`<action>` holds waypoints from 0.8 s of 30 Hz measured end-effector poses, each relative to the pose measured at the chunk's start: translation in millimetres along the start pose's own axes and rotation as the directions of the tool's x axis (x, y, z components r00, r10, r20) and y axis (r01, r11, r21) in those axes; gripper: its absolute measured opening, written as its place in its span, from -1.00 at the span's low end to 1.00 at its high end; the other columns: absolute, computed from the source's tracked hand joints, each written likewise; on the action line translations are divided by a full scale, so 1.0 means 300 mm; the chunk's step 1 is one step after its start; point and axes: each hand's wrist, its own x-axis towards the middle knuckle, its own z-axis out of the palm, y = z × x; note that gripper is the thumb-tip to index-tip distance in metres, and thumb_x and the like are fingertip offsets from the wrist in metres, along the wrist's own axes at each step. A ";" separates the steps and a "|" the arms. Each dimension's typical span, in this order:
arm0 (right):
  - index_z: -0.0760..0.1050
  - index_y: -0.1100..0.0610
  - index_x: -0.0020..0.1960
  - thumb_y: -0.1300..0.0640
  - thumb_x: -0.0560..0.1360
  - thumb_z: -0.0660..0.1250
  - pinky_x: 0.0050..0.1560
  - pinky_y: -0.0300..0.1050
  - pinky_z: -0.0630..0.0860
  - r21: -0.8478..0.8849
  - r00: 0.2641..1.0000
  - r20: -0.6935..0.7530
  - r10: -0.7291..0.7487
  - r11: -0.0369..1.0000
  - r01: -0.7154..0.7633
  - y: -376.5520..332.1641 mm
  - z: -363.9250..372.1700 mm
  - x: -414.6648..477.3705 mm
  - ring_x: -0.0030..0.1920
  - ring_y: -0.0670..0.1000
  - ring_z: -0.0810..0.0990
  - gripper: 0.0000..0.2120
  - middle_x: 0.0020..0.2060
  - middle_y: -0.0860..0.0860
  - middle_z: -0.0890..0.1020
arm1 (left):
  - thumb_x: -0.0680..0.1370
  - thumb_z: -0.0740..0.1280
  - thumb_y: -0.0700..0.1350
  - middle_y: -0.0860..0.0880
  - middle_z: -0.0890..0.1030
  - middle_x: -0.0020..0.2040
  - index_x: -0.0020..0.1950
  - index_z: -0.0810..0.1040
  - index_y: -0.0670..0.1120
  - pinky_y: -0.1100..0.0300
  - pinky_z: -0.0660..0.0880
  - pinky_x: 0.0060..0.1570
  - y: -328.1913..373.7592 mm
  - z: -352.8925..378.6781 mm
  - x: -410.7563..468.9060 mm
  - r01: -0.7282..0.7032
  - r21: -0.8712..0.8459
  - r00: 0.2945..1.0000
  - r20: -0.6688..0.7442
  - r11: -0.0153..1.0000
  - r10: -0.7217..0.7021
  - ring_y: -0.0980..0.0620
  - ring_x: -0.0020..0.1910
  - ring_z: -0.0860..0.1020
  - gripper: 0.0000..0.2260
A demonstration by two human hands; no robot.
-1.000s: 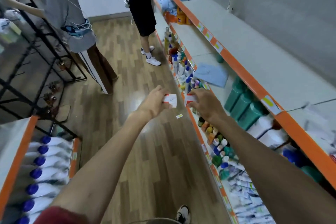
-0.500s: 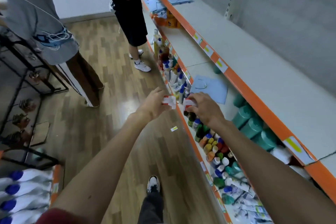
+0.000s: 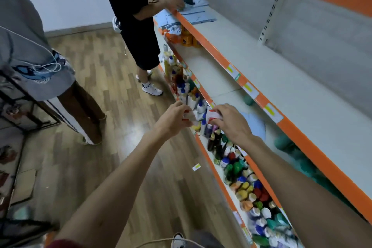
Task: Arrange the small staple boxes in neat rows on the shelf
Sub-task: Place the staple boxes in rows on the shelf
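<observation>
My left hand [image 3: 174, 120] pinches a small red-and-white staple box [image 3: 188, 116] over the aisle, just left of the shelving. My right hand [image 3: 231, 122] grips a second red-and-white staple box [image 3: 213, 115] above the bottles at the front of the lower shelf. The two boxes are a short gap apart, at the same height. The long orange-edged shelf [image 3: 259, 97] runs from near right to far centre, and its pale top board is bare here.
Packed bottles with coloured caps [image 3: 244, 179] fill the lowest shelf. Teal containers [image 3: 285, 143] and a blue sheet [image 3: 255, 125] lie on the middle one. A person in black [image 3: 132, 18] works at the far shelf. Another person [image 3: 36, 50] stands left by a black rack. A label [image 3: 196, 166] lies on the wood floor.
The view has swung toward the shelving and moved along the aisle. Both hands keep their boxes and have drifted slightly toward the shelf, the gap between them about the same.
</observation>
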 end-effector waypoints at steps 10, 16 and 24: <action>0.52 0.06 0.17 0.03 0.48 0.39 0.03 -0.03 0.43 0.008 0.998 -0.018 -0.067 0.998 0.067 -0.068 0.133 0.452 0.09 0.04 0.46 -0.71 0.04 -0.01 0.55 | 0.42 0.52 -0.15 -0.10 0.48 0.14 0.22 0.54 -0.18 0.28 0.37 -0.01 -0.310 -0.069 0.329 0.019 0.046 1.000 0.007 0.999 -0.020 -0.04 0.04 0.48 -0.60; 0.51 0.07 0.16 0.05 0.48 0.39 0.03 -0.03 0.46 0.025 0.994 -0.082 -0.067 0.997 0.069 -0.026 0.163 0.812 0.08 0.03 0.47 -0.73 0.05 -0.02 0.56 | 0.43 0.51 -0.15 -0.09 0.48 0.10 0.22 0.55 -0.16 0.23 0.42 0.01 -0.434 -0.116 0.666 -0.014 0.093 0.999 0.054 0.996 0.009 -0.06 0.03 0.48 -0.61; 0.51 0.09 0.20 0.06 0.49 0.40 0.08 -0.03 0.47 -0.010 0.991 -0.128 -0.030 1.000 0.029 -0.008 0.089 1.196 0.14 0.06 0.48 -0.69 0.09 0.02 0.57 | 0.44 0.50 -0.14 -0.12 0.48 0.13 0.28 0.52 -0.18 0.17 0.42 0.10 -0.537 -0.271 1.054 -0.038 0.149 0.999 0.034 0.988 0.033 -0.10 0.12 0.47 -0.57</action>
